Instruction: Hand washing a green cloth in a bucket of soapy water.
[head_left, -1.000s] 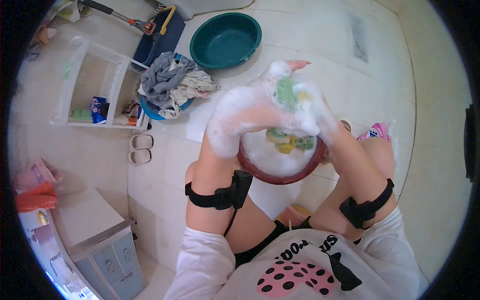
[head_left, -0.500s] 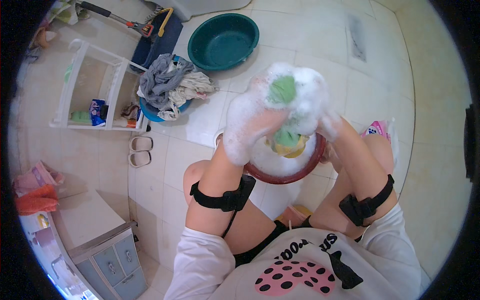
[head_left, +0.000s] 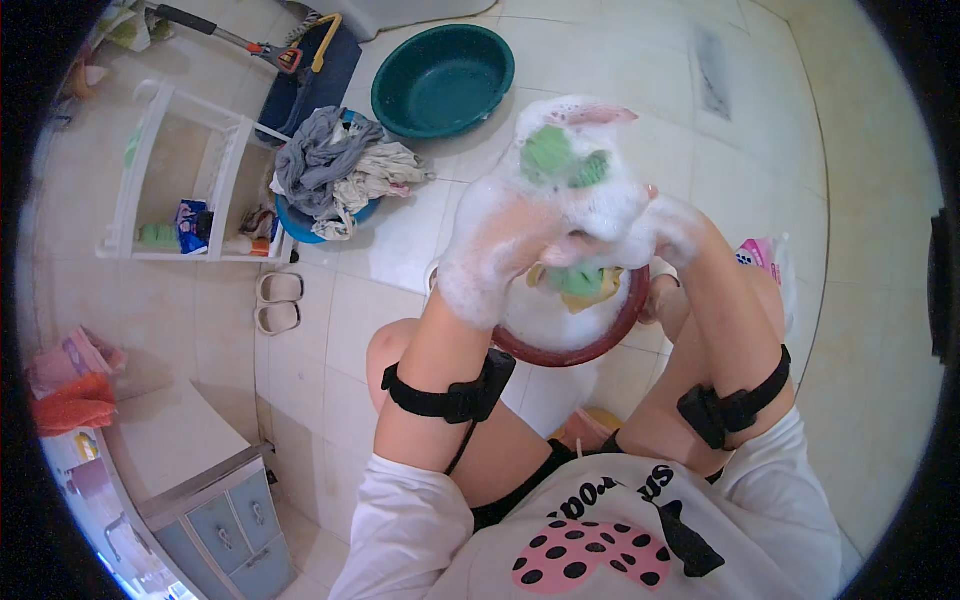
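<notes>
Above a red basin (head_left: 560, 358) full of white suds, both my hands work a foam-covered green cloth (head_left: 548, 156). Its soapy upper part lies over my left hand (head_left: 515, 235), with a pinkish patch showing at the top of the foam. Lower folds of green and yellow hang toward the suds. My right hand (head_left: 672, 228) is closed against the cloth from the right side. Thick lather hides most of the fingers of both hands, and the cloth's exact kind is unclear.
An empty green basin (head_left: 443, 82) sits on the tiled floor ahead. Left of it, grey and cream laundry (head_left: 345, 170) heaps over a blue basin (head_left: 300, 222). A white shelf rack (head_left: 190, 170), pale slippers (head_left: 279, 303) and a pink package (head_left: 762, 255) stand around.
The upper green part of the cloth has shifted slightly up and left, and more green shows. A pinkish patch has appeared at the top of the foam. My right hand has moved slightly.
</notes>
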